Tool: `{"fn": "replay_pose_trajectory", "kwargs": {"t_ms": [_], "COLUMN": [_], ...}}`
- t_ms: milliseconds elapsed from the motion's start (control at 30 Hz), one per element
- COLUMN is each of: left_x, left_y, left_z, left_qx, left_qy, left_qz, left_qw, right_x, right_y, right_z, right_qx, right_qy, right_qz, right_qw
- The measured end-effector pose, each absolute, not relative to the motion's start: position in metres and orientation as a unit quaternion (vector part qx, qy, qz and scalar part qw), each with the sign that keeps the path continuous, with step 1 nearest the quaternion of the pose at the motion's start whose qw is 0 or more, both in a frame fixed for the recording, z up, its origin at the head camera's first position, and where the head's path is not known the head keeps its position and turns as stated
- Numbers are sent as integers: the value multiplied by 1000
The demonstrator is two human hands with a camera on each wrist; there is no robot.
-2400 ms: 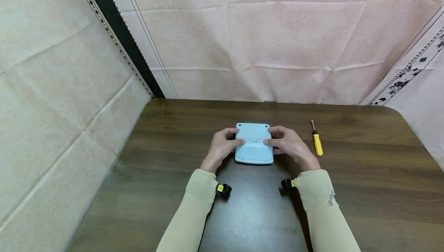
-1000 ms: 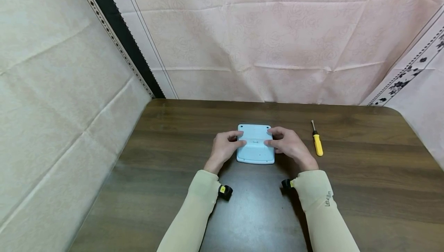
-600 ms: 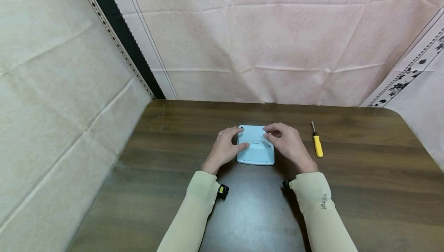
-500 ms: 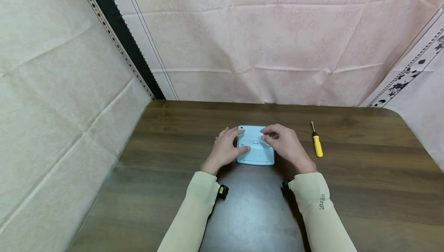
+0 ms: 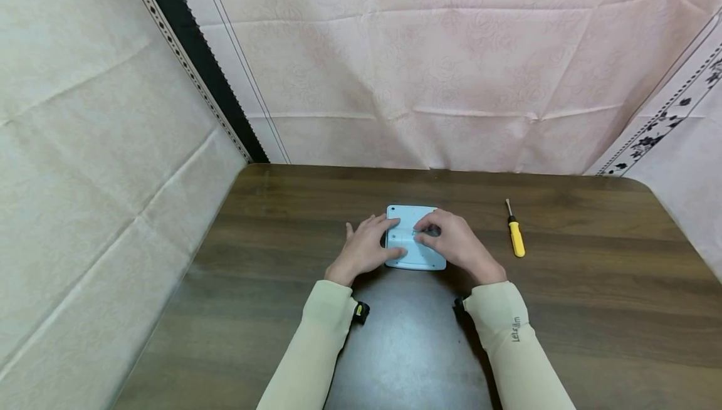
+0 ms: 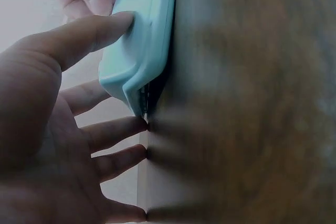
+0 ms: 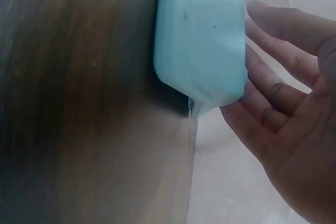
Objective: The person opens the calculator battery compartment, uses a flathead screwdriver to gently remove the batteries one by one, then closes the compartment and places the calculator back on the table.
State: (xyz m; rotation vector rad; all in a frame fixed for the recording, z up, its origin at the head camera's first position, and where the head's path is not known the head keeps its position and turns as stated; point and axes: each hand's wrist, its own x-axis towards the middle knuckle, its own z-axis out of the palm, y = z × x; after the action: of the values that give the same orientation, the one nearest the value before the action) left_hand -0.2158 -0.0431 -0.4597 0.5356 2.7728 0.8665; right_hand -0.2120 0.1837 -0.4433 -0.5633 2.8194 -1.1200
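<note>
A light blue plastic device (image 5: 410, 259), calculator-like in shape, lies back side up on the table. Small holes dot its back, and a ridge crosses the middle. My left hand (image 5: 363, 250) steadies its left side: the thumb (image 6: 105, 30) lies on the back, the index finger is near the upper left edge, and the other fingers spread with tips on the tabletop. Over the device's right half is my right hand (image 5: 454, 244), thumb and index fingertips close together near the small catch at mid-back. Whether they pinch anything there is hidden.
On the brown wooden table (image 5: 282, 241), a yellow-handled screwdriver (image 5: 516, 237) lies right of my right hand, its shaft pointing to the far edge. Pale patterned cloth (image 5: 479, 71) hangs behind the table.
My right hand has left the device's right edge and moved left and inward to mid-back. My left hand's grip has loosened, its fingers spreading and the thumb shifting lower. The device stays nearly in place.
</note>
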Motion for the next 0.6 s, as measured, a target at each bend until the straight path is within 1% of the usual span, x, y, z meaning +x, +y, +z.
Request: {"fn": "replay_pose_trajectory", "kwargs": {"t_ms": [600], "left_x": [-217], "left_y": [-42], "left_z": [-463], "left_qx": [183], "left_qy": [941], "left_qz": [271], "left_qw": [87], "right_x": [-212], "right_y": [181], "right_z": [-445], "right_qx": [-194], "right_qy": [917], "right_qz": [-348], "right_qw": [31]}}
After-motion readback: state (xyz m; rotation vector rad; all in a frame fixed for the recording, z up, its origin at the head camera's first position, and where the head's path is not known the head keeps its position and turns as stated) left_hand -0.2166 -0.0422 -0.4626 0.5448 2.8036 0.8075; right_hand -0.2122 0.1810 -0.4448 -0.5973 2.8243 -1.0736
